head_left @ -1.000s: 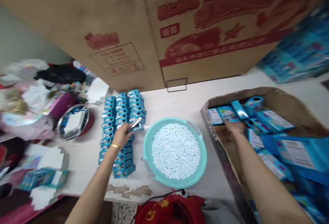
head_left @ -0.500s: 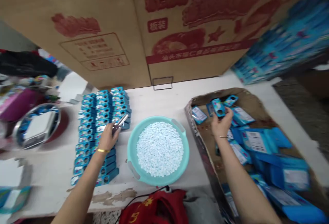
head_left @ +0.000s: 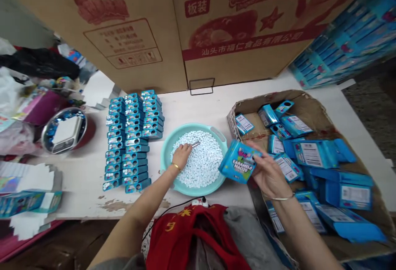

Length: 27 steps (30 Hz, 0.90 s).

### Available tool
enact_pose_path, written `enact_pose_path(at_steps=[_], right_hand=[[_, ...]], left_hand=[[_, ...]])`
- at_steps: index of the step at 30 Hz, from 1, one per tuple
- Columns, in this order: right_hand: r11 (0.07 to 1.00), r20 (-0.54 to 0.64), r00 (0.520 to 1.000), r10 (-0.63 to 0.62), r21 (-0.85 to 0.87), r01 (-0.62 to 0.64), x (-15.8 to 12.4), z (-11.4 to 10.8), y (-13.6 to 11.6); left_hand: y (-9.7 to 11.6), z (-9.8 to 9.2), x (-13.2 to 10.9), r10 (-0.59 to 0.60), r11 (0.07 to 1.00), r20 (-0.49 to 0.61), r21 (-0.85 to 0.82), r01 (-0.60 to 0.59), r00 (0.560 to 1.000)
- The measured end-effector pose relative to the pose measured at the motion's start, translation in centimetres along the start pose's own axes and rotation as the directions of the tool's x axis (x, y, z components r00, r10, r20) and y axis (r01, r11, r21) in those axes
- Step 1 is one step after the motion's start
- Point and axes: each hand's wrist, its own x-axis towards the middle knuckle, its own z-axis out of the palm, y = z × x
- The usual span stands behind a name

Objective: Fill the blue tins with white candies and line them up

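Observation:
My left hand (head_left: 182, 156) is over the teal basin (head_left: 165, 154), its fingers closed on a small metal scoop (head_left: 195, 144) whose tip touches the white candies (head_left: 201, 166). My right hand (head_left: 267, 171) grips a blue candy box (head_left: 238, 161) at its right side, its printed front showing, above the basin's right rim. To the left of the basin, blue boxes (head_left: 134, 148) with round holes stand in three columns, some with white candies at the holes.
A cardboard tray (head_left: 278, 96) with blue boxes lies at the right. Large cartons (head_left: 167, 63) stand along the back. At the left are a metal bowl (head_left: 88, 131) with a white scale (head_left: 67, 133) and white paper pieces (head_left: 100, 88).
My left hand has moved right with the scoop, from the box columns to the candies. My right hand has brought a blue box out of the tray towards the basin. The view has shifted.

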Motion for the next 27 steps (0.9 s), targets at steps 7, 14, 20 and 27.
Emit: enact_pose_path(at_steps=[7, 14, 20, 27], right_hand=[[0.84, 0.3, 0.82, 0.488, 0.093, -0.534, -7.0, 0.9, 4.3], [0.932, 0.167, 0.919, 0.358, -0.005, -0.362, -6.2, 0.4, 4.7], [0.925, 0.033, 0.991, -0.127, -0.356, 0.13, -2.9, 0.0, 6.4], [0.678, 0.291, 0.891, -0.349, -0.578, 0.454, -0.2, 3.0, 6.2]], left_hand=[[2.7, 2.4, -4.0, 0.208, 0.972, 0.131, -0.138, -0.19, 0.969], [2.9, 1.7, -4.7, 0.253, 0.879, 0.149, -0.448, -0.163, 0.956], [0.6, -5.4, -5.7, 0.306, 0.812, -0.015, -0.519, -0.269, 0.952], [1.2, -13.8, -6.5, 0.383, 0.847, 0.003, -0.401, -0.35, 0.924]])
